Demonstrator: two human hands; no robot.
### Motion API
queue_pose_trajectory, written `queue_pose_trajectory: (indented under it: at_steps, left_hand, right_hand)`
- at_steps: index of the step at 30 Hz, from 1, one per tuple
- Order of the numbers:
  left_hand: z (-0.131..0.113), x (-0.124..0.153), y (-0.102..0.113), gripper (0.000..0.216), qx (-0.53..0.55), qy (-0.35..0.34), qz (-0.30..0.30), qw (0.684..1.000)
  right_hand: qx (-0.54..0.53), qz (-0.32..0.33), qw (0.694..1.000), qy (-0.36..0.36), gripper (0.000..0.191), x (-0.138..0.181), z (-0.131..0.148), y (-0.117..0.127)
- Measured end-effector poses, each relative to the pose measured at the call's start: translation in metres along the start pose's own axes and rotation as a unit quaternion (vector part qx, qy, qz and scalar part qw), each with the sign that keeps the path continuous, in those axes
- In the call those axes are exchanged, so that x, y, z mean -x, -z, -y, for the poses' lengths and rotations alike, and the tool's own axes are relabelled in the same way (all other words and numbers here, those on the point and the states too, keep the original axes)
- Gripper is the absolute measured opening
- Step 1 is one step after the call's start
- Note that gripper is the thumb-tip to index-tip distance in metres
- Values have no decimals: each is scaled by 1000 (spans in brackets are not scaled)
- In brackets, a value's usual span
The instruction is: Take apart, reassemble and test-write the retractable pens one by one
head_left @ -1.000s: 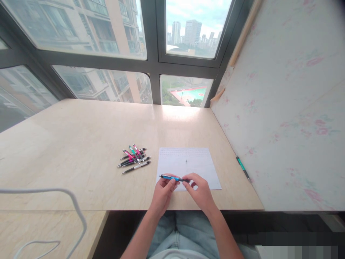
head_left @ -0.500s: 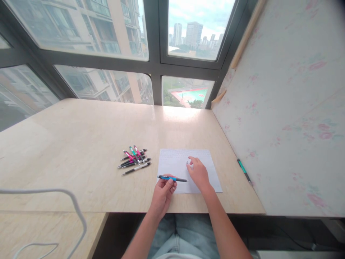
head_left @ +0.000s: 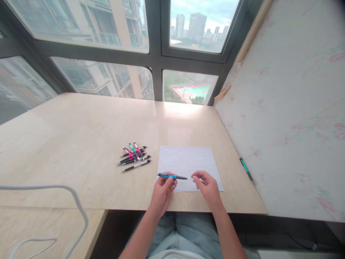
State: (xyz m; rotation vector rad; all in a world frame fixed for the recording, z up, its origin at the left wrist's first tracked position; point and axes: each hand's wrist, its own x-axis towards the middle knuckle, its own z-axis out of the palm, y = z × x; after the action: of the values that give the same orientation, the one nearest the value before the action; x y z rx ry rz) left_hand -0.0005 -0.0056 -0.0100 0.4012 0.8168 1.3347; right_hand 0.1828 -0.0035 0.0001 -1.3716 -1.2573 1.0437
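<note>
My left hand is closed round a blue pen with a dark grip. The pen lies nearly level over the paper, its thin tip pointing right. Just off that tip, my right hand has thumb and forefinger pinched on a tiny dark piece, too small to name. Beneath both hands lies a white sheet of paper with faint lines of writing along its top.
Left of the paper, several pens lie in a loose pile. A green-and-black pen rests against the wall on the right. A white cable curves over the desk at the left. Windows rise behind.
My right hand has come down and toward me from the middle of the paper, its fingers closing on the tiny piece. My left hand still holds the pen in nearly the same place.
</note>
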Motion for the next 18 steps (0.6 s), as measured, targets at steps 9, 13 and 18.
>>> queue_pose_trajectory:
  at_steps: [9, 13, 18]
  left_hand:
    - [1, 3, -1, 22, -36, -15, 12, 999]
    - [1, 2, -1, 22, -28, -18, 8, 999]
    - [0, 3, -1, 20, -29, -11, 19, 999]
  right_hand:
    - [79, 28, 991, 108, 16, 15, 19, -1]
    - [99, 18, 986, 136, 15, 15, 21, 0]
    - [88, -7, 990, 106, 14, 15, 19, -1]
